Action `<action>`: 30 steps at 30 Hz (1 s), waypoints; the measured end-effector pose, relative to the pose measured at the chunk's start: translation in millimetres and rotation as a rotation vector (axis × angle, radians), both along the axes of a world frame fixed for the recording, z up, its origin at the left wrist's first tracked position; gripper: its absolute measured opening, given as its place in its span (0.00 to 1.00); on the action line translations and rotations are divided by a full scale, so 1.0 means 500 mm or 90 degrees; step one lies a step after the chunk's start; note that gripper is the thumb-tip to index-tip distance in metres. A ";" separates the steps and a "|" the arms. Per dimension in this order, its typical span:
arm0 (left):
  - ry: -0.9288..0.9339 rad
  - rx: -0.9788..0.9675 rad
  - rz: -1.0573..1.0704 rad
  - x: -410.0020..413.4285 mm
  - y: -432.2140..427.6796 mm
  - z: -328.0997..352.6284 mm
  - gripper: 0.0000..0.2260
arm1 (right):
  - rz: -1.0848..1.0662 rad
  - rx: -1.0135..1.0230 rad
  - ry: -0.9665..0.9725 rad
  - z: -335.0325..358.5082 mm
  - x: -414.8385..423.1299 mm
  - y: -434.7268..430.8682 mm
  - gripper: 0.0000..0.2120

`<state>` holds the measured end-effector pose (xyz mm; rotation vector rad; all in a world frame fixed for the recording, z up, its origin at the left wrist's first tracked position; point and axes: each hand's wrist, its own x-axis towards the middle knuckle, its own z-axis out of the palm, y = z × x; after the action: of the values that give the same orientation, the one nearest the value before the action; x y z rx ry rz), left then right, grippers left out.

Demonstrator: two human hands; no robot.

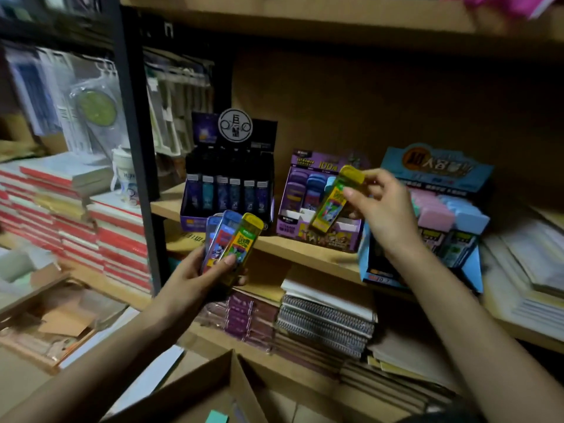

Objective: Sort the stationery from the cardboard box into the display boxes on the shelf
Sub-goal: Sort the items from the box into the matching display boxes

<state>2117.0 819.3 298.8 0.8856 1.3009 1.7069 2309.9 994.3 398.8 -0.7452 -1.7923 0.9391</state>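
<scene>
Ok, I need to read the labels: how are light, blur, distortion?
Head view: dim, deep shadow under the upper shelf; motion blur smears the book stacks at left; the yellow case in the right hand and cases in the left hand are soft, small print unreadable; wide-angle tilts the black post.

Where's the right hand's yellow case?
Head view, right of centre: the right hand pinches the yellow case, tilted, in front of the purple display box, left of the blue display box.
</scene>
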 end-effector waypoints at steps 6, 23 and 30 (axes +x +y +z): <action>-0.003 0.011 -0.028 0.012 0.037 -0.007 0.16 | -0.106 0.181 -0.089 0.046 0.023 0.075 0.10; -0.038 0.044 -0.064 0.057 0.090 -0.007 0.18 | -0.257 0.536 -0.676 0.037 -0.006 0.146 0.11; -0.052 0.080 -0.073 0.086 0.103 0.015 0.16 | -0.001 0.246 -0.310 0.011 -0.006 0.029 0.06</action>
<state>2159.9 870.7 306.1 0.9341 1.0774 1.7302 2306.9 1008.8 404.2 -0.7639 -2.3069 0.3979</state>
